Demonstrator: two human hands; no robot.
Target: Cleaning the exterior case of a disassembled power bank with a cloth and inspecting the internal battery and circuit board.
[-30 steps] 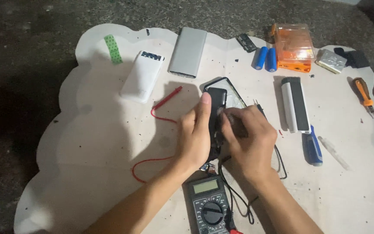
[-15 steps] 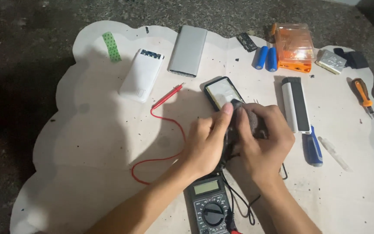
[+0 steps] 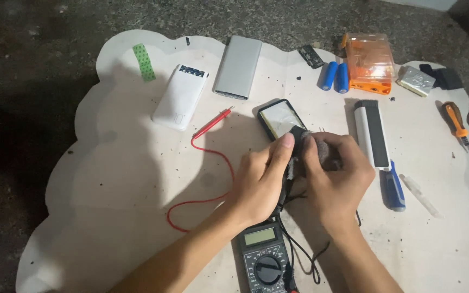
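Note:
My left hand [image 3: 261, 182] and my right hand [image 3: 338, 173] are together in the middle of a white mat [image 3: 126, 179]. Both pinch a small dark part [image 3: 298, 134] between thumbs and fingers; most of it is hidden. Just beyond the fingertips lies an open black case [image 3: 278, 116] with a silvery flat cell inside. A black multimeter [image 3: 264, 260] sits by my wrists, its black lead running under my hands. Its red probe [image 3: 213, 123] lies to the left, with the red wire curling back.
A white power bank [image 3: 180, 97], a grey one [image 3: 238, 67] and a green strip [image 3: 144, 61] lie at the back left. At the back right are two blue cells [image 3: 335, 76], an orange box [image 3: 370, 62] and an orange screwdriver [image 3: 456, 122]. A white-and-black power bank [image 3: 373, 133] and a blue-handled tool [image 3: 393, 187] lie right.
Both hands moved a little to the right and closed together on the dark part. The black case with the silvery cell, partly covered a second ago, now shows.

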